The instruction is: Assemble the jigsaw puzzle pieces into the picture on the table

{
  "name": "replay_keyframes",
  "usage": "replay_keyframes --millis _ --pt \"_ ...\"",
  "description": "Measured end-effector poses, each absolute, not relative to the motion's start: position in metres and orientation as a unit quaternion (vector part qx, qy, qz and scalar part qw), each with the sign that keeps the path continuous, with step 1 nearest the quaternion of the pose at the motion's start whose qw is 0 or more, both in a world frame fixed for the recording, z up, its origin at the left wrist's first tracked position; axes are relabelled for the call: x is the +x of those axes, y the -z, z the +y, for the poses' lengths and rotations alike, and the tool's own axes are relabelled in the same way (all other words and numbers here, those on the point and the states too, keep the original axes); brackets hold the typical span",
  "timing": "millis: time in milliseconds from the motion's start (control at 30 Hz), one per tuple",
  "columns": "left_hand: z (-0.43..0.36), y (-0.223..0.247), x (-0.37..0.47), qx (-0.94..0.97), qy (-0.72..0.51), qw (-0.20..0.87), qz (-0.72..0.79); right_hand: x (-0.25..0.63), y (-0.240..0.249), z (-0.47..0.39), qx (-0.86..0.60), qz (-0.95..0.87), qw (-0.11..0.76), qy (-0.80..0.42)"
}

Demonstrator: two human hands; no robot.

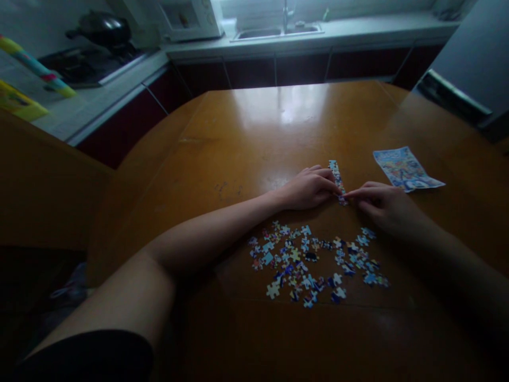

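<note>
On the wooden worktop (222, 159), the jigsaw strip (334, 168) lies at three o'clock, loose jigsaw pieces (295, 255) at its seven o'clock. Left hand (308, 190), fingers bent, and right hand (387, 204), index extended, meet its near end; any pinch, we cannot tell. We advise light, level pressure, strip braced.

No text, label, brand, number or sign is presenting legibly. The printed sheet (407, 168) on the table (278, 138) is displaying multicoloured artwork too blurred for any lettering to be read. The yellow package (19, 103) and the striped tube (37, 69) at the far left are showing coloured markings that are likewise remaining unreadable at this resolution.
</note>
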State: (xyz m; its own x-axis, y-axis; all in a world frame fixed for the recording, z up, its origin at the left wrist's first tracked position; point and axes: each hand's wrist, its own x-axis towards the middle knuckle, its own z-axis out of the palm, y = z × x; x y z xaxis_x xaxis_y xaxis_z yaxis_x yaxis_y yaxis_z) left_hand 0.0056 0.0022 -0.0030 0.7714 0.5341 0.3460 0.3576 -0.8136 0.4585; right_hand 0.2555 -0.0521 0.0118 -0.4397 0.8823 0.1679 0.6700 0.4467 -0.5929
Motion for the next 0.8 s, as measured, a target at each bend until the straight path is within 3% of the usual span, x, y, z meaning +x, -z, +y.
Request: replay_keyframes --millis 267,433,567,800 --pt "0.001 -0.001 0.006 0.922 -0.230 0.189 0.247 0.251 -0.016 -0.054 -0.481 -0.809 0.243 -0.234" --pt "0.003 0.000 0.007 0.909 -0.251 0.221 0.248 0.243 -0.031 -0.062 -0.568 -0.715 0.354 -0.203" --pt "0.004 0.002 0.007 0.894 -0.269 0.251 0.256 0.236 -0.040 -0.075 -0.558 -0.690 0.421 -0.187" --pt "0.001 -0.002 0.006 0.890 -0.280 0.259 0.250 0.215 -0.041 -0.097 -0.437 -0.782 0.384 -0.223"
